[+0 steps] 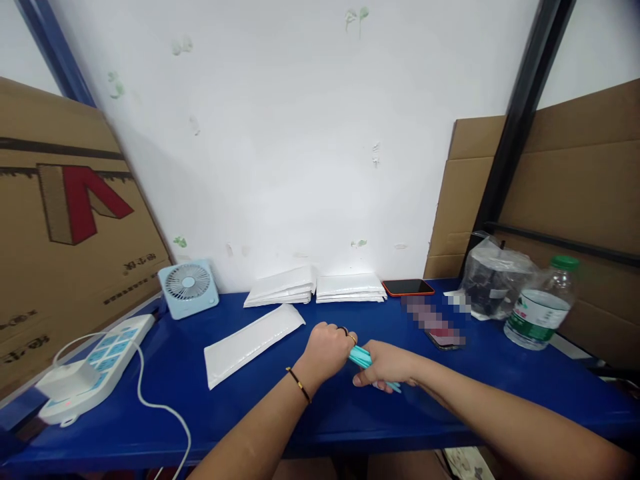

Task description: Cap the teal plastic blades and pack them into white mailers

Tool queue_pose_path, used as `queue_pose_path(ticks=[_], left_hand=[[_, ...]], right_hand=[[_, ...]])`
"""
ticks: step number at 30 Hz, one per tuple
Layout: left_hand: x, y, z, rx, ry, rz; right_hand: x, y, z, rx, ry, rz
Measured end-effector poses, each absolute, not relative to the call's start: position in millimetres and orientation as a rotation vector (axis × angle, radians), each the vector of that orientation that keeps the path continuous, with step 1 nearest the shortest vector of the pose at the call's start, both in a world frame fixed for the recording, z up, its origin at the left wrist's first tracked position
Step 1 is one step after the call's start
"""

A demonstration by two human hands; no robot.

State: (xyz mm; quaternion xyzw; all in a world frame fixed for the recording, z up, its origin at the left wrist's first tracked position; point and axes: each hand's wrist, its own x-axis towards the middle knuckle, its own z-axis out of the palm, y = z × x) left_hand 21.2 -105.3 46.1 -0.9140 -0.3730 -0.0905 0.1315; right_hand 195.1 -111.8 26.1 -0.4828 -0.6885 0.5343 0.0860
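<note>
Both my hands meet over the middle of the blue table. My right hand is closed around a bundle of thin teal sticks, which pokes out on both sides of the fist. My left hand is curled shut at the upper end of the same bundle, with rings on its fingers and a dark bracelet at the wrist. A white padded envelope lies flat just left of my left hand.
Two stacks of white envelopes lie against the wall. A small blue fan and a white power strip with its cable are at the left. A phone, a plastic bag and a water bottle stand at the right. Cardboard boxes flank both sides.
</note>
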Motion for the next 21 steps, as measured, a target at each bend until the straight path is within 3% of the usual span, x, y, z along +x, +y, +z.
queue_pose_path(ticks=[4, 8, 12, 17, 21], left_hand=[[-23.7, -88.2, 49.4, -2.49, -1.504, -0.442], [-90.4, -65.0, 41.8, -2.089, -2.231, -0.11], [-117.9, -59.4, 33.4, -2.272, -2.121, 0.091], [-106.1, -68.8, 53.6, -2.259, -1.985, -0.023], [-81.5, -71.7, 78.4, -2.581, -1.808, -0.204]], right_hand=[[204.8, -107.9, 24.3, -1.583, -2.102, 1.318], [221.7, -104.2, 30.1, -1.642, -2.132, 1.258], [229.3, -105.7, 36.3, -1.575, -2.162, 1.268], [234.0, -110.9, 48.4, -1.54, -2.175, 1.249], [245.2, -112.6, 59.1, -1.543, -2.202, 1.23]])
